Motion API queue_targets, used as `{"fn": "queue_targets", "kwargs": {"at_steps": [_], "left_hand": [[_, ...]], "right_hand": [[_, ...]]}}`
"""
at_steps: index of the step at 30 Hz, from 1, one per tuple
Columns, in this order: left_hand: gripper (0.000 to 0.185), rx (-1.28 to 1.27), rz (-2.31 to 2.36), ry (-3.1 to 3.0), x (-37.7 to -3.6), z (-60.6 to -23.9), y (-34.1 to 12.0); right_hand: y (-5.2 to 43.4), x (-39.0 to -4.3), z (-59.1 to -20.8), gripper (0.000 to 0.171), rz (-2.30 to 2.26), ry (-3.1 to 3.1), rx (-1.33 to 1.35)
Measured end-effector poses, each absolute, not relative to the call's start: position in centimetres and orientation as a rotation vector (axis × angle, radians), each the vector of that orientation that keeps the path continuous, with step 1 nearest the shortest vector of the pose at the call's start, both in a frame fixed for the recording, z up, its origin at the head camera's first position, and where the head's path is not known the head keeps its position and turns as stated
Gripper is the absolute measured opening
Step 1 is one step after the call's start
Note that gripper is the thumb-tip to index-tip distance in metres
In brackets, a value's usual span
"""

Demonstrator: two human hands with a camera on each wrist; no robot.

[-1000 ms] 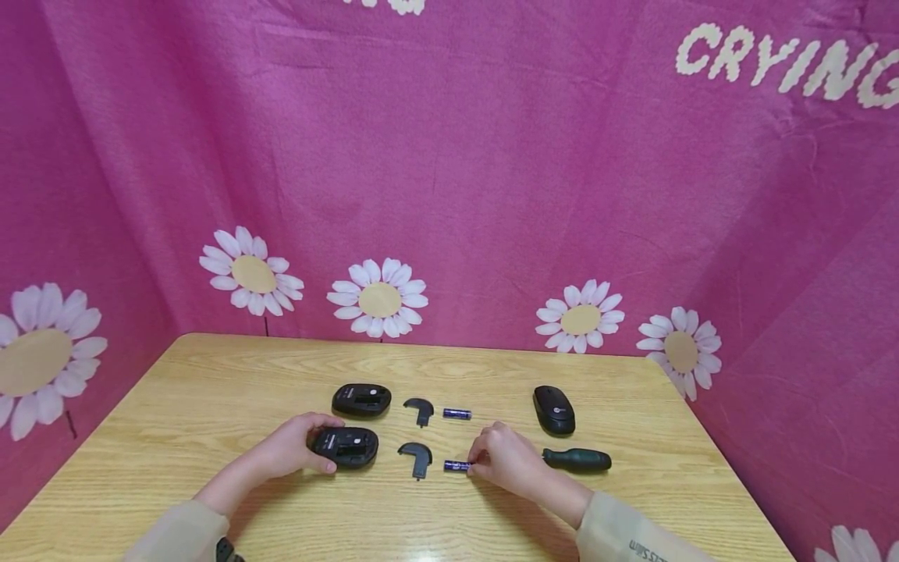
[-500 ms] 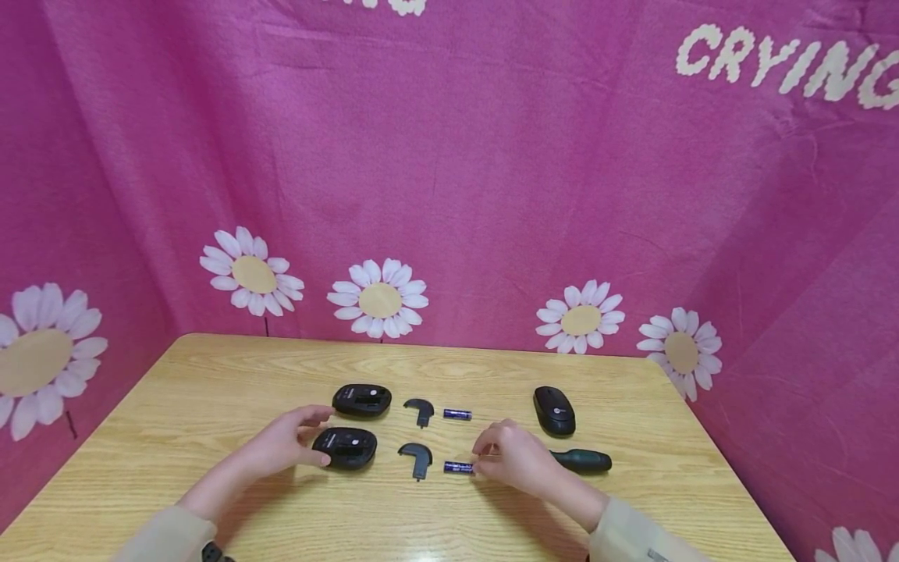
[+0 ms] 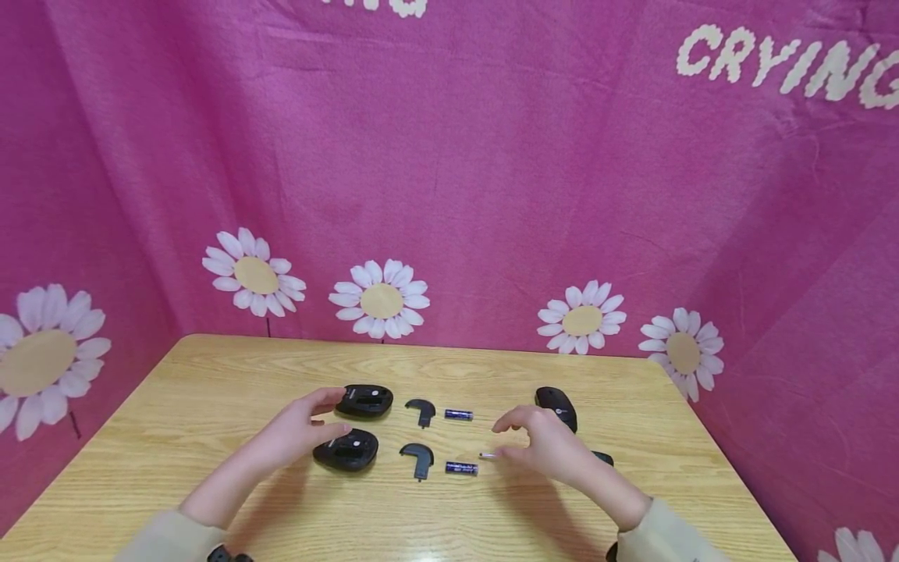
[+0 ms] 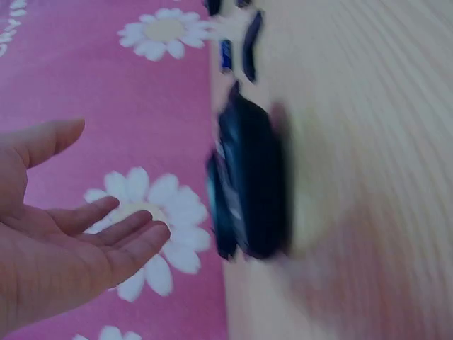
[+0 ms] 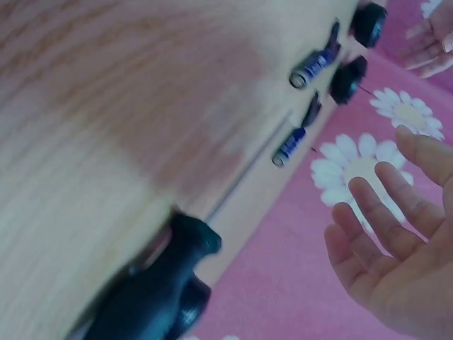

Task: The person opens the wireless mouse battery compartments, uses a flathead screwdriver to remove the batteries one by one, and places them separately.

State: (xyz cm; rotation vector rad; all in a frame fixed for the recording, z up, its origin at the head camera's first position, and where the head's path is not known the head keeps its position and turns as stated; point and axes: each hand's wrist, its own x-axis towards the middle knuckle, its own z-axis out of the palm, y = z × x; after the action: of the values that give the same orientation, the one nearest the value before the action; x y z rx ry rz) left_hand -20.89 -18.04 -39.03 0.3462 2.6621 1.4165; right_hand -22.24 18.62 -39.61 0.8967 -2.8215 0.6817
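Hovers with left hand (image 3: 298,433) released just beside two upturned mice (image 3: 347,453), and with right hand (image 3: 548,446) likewise released above a screwdriver (image 5: 159,269), near two batteries (image 3: 461,468).

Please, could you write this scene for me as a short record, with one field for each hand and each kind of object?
Left hand: empty, open, beside the upturned mice
Right hand: empty, open, above the screwdriver
Upturned mice: near mouse, far mouse, battery slots uncovered
Covers: near cover, far cover, lying between mice and batteries
Batteries: near battery, far battery, both blue, lying loose
Third mouse: right side up, partly hidden by the right hand
Screwdriver: on the table, dark green handle
Backdrop: pink, white daisies
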Motion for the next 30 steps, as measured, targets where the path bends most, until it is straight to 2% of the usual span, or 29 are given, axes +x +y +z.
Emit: {"fn": "queue_targets", "kwargs": {"at_steps": [10, 30], "left_hand": [[0.061, 0.268, 1.531, 2.547, -20.2, -36.6, -14.1], [0.065, 0.418, 1.819, 2.329, -20.9, -33.7, -4.9]], "right_hand": [[21.0, -22.3, -37.3, 0.026, 0.688, -2.758, 0.857], [25.8, -23.8, -34.2, 0.040, 0.825, -2.664, 0.724]]}}
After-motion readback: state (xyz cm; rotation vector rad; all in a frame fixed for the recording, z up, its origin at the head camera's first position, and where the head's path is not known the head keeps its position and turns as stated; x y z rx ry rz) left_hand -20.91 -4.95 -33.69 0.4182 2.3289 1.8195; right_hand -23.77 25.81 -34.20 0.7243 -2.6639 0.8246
